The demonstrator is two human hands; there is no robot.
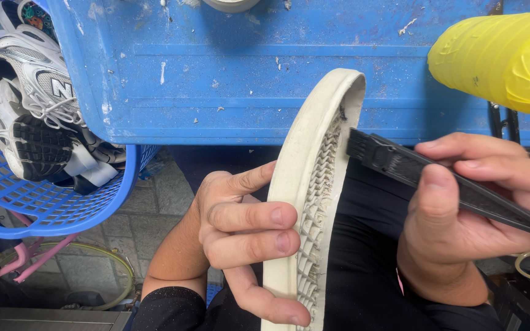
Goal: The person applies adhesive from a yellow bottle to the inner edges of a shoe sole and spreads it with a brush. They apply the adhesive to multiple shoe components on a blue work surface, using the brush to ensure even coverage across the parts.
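Note:
My left hand [240,236] grips a shoe with a cream-white ridged sole [311,184], held on edge with the sole turned to the right. Its toe end points up toward a blue worktop [246,67]. My right hand [473,208] holds a thin black brush [412,168]. The head of the brush rests against the grooves of the sole near the toe. The upper part of the shoe is hidden behind the sole and my fingers.
A blue plastic basket [50,205] at the left holds white and grey sneakers [32,92]. A yellow plastic object [504,58] lies at the top right. Paved floor, a hose and pink plastic pieces show below the basket.

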